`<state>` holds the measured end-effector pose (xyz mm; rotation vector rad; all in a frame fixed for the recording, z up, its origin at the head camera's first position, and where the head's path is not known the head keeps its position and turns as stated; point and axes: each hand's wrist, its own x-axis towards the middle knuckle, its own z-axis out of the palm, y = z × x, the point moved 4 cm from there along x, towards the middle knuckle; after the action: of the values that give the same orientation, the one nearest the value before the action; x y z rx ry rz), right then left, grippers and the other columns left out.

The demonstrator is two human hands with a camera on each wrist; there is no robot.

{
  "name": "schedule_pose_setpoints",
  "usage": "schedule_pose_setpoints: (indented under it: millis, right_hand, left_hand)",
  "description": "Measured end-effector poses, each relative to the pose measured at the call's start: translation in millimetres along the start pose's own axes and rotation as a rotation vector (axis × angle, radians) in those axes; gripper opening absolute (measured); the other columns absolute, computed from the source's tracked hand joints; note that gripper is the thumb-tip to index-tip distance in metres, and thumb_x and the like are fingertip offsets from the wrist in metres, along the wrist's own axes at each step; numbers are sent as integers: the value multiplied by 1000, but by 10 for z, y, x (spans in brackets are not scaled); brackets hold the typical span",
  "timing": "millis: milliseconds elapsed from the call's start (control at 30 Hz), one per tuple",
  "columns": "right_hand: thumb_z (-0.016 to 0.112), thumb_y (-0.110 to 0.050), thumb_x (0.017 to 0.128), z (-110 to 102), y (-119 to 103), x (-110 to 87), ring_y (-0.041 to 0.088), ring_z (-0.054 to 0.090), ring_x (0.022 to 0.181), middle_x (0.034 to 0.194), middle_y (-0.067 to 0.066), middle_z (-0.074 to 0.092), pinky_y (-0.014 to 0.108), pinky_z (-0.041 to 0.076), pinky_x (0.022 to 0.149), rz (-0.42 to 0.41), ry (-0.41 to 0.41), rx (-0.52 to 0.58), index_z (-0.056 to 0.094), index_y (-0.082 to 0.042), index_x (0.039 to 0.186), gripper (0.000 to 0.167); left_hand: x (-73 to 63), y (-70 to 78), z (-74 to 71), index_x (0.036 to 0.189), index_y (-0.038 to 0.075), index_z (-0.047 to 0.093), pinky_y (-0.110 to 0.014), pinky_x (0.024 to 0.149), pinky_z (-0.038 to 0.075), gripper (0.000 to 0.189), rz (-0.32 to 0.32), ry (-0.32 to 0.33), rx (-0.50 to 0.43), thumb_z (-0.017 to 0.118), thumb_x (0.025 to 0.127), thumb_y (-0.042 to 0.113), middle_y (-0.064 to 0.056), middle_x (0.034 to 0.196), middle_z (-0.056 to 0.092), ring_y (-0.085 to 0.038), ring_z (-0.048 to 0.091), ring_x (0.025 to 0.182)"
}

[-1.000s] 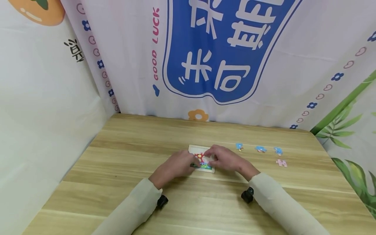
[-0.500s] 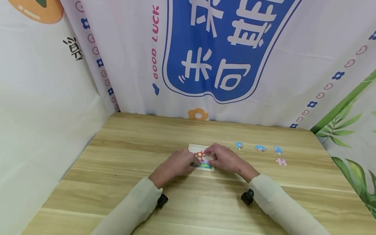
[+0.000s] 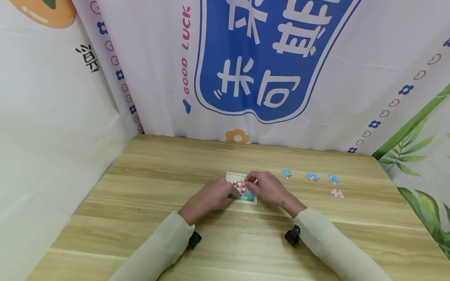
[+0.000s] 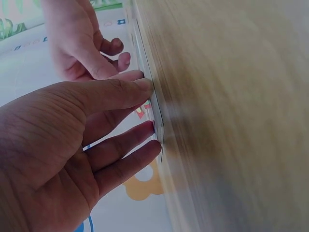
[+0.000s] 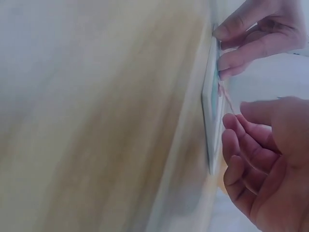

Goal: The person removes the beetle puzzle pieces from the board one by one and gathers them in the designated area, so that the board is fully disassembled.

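A small jigsaw puzzle in a pale frame (image 3: 252, 202) lies on the table, with a red and white picture above green and blue pieces. My left hand (image 3: 217, 194) is at its left side; in the left wrist view its thumb and fairly straight fingers (image 4: 137, 152) touch the frame and puzzle. Over the right part, my right hand (image 3: 268, 188) pinches a thin puzzle piece (image 5: 227, 98) between thumb and index finger. That piece stands tilted against the puzzle in the right wrist view, its other fingers curled loosely. Both hands partly cover the picture.
Right of the frame lie three blue puzzle pieces in a row, the nearest one a blue piece (image 3: 286, 174), and a pink piece (image 3: 337, 194) below the row's end. A printed curtain (image 3: 158, 97) hangs behind the wooden table (image 3: 246, 246).
My right thumb and index finger have come together on the piece, and the right wrist has shifted slightly left. My left hand stays in place.
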<state>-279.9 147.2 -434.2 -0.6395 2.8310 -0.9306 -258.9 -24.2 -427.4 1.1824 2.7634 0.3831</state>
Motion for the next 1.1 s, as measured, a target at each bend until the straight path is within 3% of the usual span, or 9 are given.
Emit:
schedule_pose_setpoints:
  millis: [200, 500, 633, 767, 1100]
  right_hand:
    - [69, -16, 100, -1, 27, 41, 9, 62, 82, 89, -7, 69, 34, 54, 76, 26, 33, 23, 74, -15, 97, 6]
    - [68, -11, 98, -4, 47, 56, 13, 61, 83, 88, -4, 68, 34, 52, 79, 60, 26, 139, 73, -12, 93, 8]
    - [69, -11, 98, -21, 41, 44, 15, 60, 83, 88, -3, 68, 35, 51, 79, 86, 19, 180, 74, -10, 92, 8]
    - [69, -11, 98, -60, 43, 14, 15, 60, 81, 88, -2, 68, 33, 51, 75, 95, 26, 198, 74, -10, 92, 8]
    - [67, -13, 100, -262, 195, -160, 18, 59, 82, 90, 0, 68, 34, 50, 72, 116, 27, 190, 74, -10, 96, 9]
  left_hand:
    - [12, 2, 12, 108, 21, 84, -29, 74, 51, 17, -12, -13, 7, 77, 94, 13, 5, 109, 76, -9, 53, 70]
    - [13, -1, 0, 108, 19, 84, -27, 68, 46, 18, -14, -4, -11, 77, 93, 12, 4, 108, 76, -8, 45, 62]
    - [10, 2, -3, 106, 18, 84, -27, 71, 50, 16, -10, 0, -15, 77, 93, 11, 4, 107, 76, -7, 50, 66]
    - [4, -2, 2, 105, 18, 84, -28, 74, 52, 15, -2, 3, -8, 77, 93, 12, 4, 108, 77, -6, 54, 70]
    - [-4, -8, 15, 107, 18, 84, -26, 66, 45, 17, -28, 6, -4, 78, 92, 12, 2, 113, 76, -7, 44, 61]
